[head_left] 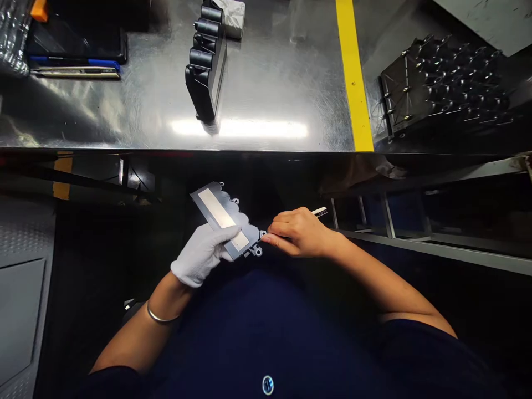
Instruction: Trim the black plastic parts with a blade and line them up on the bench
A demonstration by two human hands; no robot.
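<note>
My left hand, in a white glove, grips a grey moulded plastic part near its lower end. The part has a scalloped edge, small ring-shaped lugs and a pale strip along its face. My bare right hand is closed around a slim tool, whose white-and-black end sticks out behind the fingers. Its working tip is hidden or too small to make out. The right fingertips are right beside the lugs at the part's lower right corner. Both hands are in front of the bench, above my lap.
On the steel bench stands a black scalloped part beside a whitish block. Yellow tape crosses the bench. Stacked black parts lie right; a dark tray and a blue-and-cream strip-like item lie left.
</note>
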